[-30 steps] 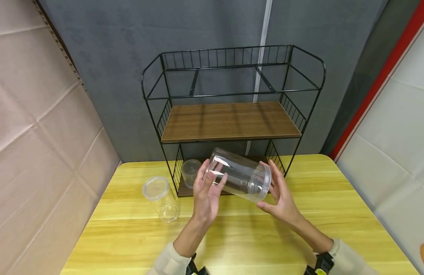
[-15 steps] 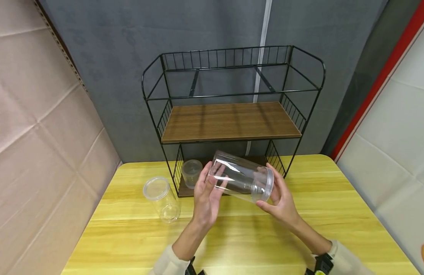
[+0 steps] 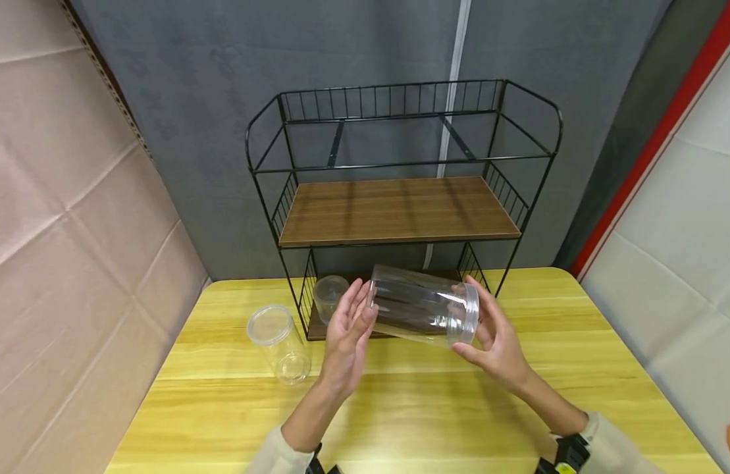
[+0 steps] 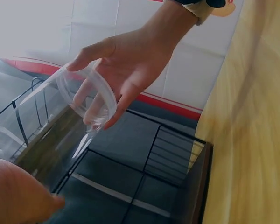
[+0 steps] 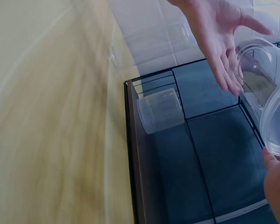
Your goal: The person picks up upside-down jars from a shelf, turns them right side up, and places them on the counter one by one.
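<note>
A clear, tall jar [image 3: 415,306] hangs nearly level above the table, its lidded end to the right. My right hand [image 3: 503,349] grips that end, thumb below and fingers round the far side; the left wrist view shows the fingers through the clear lid [image 4: 107,95]. At the jar's base is my left hand [image 3: 345,345], palm towards it. In the right wrist view the left hand [image 5: 217,35] has straight fingers, with the fingertips close to the base and the thumb held apart; whether they touch is hard to tell.
Behind the hands stands a black wire rack [image 3: 400,240] with a brown middle shelf [image 3: 400,207]. A small clear jar [image 5: 161,111] sits at the left of its lower shelf [image 3: 318,329]. Another lidded clear jar [image 3: 282,345] stands on the wooden table [image 3: 222,421], left of the rack.
The jar has tipped closer to level and shifted slightly right with my right hand. My left fingers, earlier spread behind the jar's body, have drawn left to its base.
</note>
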`<state>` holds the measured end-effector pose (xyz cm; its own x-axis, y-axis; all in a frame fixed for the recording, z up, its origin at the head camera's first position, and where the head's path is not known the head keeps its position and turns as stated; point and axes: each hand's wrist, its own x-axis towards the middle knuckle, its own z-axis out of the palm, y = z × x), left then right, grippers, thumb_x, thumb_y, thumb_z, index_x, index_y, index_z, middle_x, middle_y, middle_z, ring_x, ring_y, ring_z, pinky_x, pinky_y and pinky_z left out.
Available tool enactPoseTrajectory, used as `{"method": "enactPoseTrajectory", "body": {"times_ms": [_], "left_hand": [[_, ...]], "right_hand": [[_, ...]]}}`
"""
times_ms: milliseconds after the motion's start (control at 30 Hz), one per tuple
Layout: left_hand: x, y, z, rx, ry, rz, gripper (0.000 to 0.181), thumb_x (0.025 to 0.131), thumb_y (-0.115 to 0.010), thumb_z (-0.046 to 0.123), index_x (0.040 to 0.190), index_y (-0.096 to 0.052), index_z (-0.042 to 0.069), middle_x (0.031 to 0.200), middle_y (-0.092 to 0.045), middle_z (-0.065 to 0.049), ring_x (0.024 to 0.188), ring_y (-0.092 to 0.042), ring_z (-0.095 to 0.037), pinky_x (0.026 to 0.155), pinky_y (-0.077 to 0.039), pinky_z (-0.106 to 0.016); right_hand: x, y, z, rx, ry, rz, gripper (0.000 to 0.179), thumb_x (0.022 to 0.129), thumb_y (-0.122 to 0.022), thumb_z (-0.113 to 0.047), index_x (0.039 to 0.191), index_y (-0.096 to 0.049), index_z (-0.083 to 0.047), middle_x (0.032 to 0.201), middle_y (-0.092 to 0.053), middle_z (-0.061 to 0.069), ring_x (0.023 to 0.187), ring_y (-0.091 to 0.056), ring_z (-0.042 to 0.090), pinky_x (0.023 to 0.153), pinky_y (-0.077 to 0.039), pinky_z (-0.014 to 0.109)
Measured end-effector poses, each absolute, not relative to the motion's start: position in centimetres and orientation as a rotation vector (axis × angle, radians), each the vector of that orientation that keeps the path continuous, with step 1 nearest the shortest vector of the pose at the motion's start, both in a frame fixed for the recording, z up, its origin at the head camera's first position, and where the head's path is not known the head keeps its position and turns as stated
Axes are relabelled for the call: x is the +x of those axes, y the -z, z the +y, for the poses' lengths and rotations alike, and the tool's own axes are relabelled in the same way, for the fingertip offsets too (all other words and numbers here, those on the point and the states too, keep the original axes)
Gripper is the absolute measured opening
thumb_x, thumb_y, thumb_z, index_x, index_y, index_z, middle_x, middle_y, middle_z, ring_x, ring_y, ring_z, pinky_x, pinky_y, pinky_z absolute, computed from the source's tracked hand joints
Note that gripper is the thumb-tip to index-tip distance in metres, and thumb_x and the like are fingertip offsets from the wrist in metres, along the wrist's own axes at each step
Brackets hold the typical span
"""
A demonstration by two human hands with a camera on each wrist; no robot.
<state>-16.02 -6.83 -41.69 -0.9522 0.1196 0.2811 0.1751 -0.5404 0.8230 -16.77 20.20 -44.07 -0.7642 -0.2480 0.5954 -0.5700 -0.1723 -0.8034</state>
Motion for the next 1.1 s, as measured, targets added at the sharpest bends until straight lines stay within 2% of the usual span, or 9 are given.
{"method": "enactPoseTrajectory", "body": {"times_ms": [133, 233, 433, 633, 733, 833, 967, 1100], "left_hand": [[-15.7, 41.0, -7.6, -0.506, 2.516, -1.618, 0.101, 0.096, -0.080, 0.041, 0.168, -0.019, 0.003, 0.171, -0.031, -0.015, 0.160, -0.026, -0.031, 0.128, -0.028, -0.035], [-15.4, 40.2, -8.2, -0.556, 2.442, -1.647, 0.104, 0.094, -0.081, 0.043, 0.168, -0.020, 0.003, 0.171, -0.032, -0.013, 0.160, -0.026, -0.030, 0.129, -0.024, -0.035], [-14.6, 38.4, -9.6, -0.638, 2.315, -1.686, 0.108, 0.091, -0.085, 0.043, 0.168, -0.019, 0.004, 0.172, -0.031, -0.011, 0.161, -0.026, -0.027, 0.129, -0.024, -0.030], [-14.2, 36.3, -11.5, -0.688, 2.073, -1.757, 0.107, 0.091, -0.085, 0.041, 0.169, -0.019, 0.009, 0.173, -0.029, -0.007, 0.161, -0.024, -0.022, 0.130, -0.021, -0.030], [-14.2, 35.3, -12.6, -0.685, 1.983, -1.753, 0.104, 0.092, -0.085, 0.035, 0.169, -0.020, 0.008, 0.173, -0.028, -0.012, 0.161, -0.024, -0.023, 0.131, -0.019, -0.030], [-14.3, 34.4, -13.7, -0.661, 1.915, -1.745, 0.103, 0.092, -0.087, 0.027, 0.169, -0.021, 0.007, 0.173, -0.027, -0.015, 0.161, -0.024, -0.024, 0.132, -0.017, -0.030], [-14.6, 33.4, -15.3, -0.610, 1.865, -1.745, 0.101, 0.090, -0.086, 0.009, 0.168, -0.022, 0.006, 0.172, -0.030, -0.012, 0.161, -0.024, -0.024, 0.132, -0.017, -0.030], [-15.2, 32.2, -17.2, -0.545, 1.865, -1.768, 0.098, 0.089, -0.075, -0.011, 0.168, -0.022, 0.009, 0.171, -0.032, -0.007, 0.160, -0.025, -0.022, 0.131, -0.018, -0.029]], "right_hand": [[-16.7, 43.4, 20.9, 0.921, -1.956, -1.948, 0.110, 0.074, -0.070, 0.029, 0.167, -0.019, 0.003, 0.159, -0.044, 0.001, 0.136, -0.056, 0.012, 0.105, -0.054, 0.029], [-16.8, 43.0, 21.4, 0.900, -1.878, -2.002, 0.108, 0.074, -0.072, 0.028, 0.166, -0.021, 0.004, 0.159, -0.042, 0.001, 0.137, -0.053, 0.010, 0.108, -0.051, 0.026], [-17.1, 42.7, 22.3, 0.896, -1.692, -2.107, 0.108, 0.073, -0.077, 0.026, 0.166, -0.026, 0.002, 0.168, -0.035, -0.001, 0.143, -0.046, 0.004, 0.113, -0.043, 0.021], [-17.4, 42.3, 23.5, 0.936, -1.511, -2.176, 0.111, 0.071, -0.083, 0.022, 0.166, -0.031, -0.003, 0.165, -0.039, 0.000, 0.146, -0.043, 0.003, 0.113, -0.042, 0.017], [-17.4, 41.9, 24.0, 0.947, -1.447, -2.199, 0.111, 0.070, -0.086, 0.020, 0.165, -0.033, -0.003, 0.162, -0.042, -0.005, 0.144, -0.044, 0.003, 0.112, -0.044, 0.016], [-17.4, 41.5, 24.5, 0.963, -1.406, -2.213, 0.111, 0.070, -0.087, 0.020, 0.165, -0.035, -0.004, 0.159, -0.045, -0.004, 0.140, -0.047, 0.003, 0.111, -0.046, 0.016], [-17.3, 41.0, 25.1, 0.972, -1.351, -2.258, 0.110, 0.069, -0.090, 0.016, 0.164, -0.038, -0.005, 0.155, -0.049, 0.007, 0.128, -0.057, 0.001, 0.110, -0.046, 0.017], [-17.3, 40.7, 25.6, 0.949, -1.191, -2.361, 0.108, 0.070, -0.095, 0.004, 0.162, -0.042, -0.008, 0.153, -0.052, 0.017, 0.114, -0.065, 0.009, 0.108, -0.047, 0.017]]}}
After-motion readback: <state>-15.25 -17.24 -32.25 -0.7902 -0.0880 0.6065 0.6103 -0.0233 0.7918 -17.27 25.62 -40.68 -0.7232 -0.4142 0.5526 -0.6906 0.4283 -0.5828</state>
